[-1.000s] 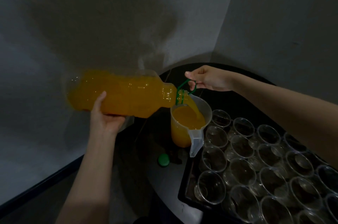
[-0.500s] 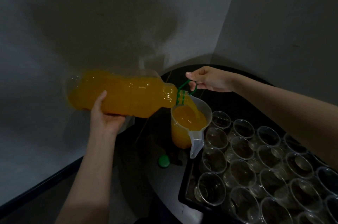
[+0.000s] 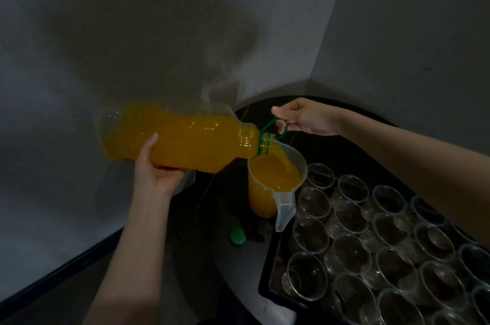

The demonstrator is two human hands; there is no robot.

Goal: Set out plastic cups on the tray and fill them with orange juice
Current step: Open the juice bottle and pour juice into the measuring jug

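Counted: one large bottle (image 3: 180, 141) of orange juice, one clear jug (image 3: 275, 181), one loose green cap (image 3: 237, 236), one black tray (image 3: 267, 279) — and some two dozen empty plastic cups (image 3: 350, 216) in view on it, packed rim to rim, the rest cut off at the frame edge. Cradled from below by the left hand (image 3: 155, 170), fingers curled under the bottle's belly, thumb up its near side. Pinched by the right hand (image 3: 305, 117) — a green loop handle (image 3: 275, 127) at the bottle's neck, just left of those fingertips. Poured into the jug directly beneath the neck, below the right fingers. Compared with half a second before: juice level in the jug slightly higher, grips and bottle tilt unchanged.
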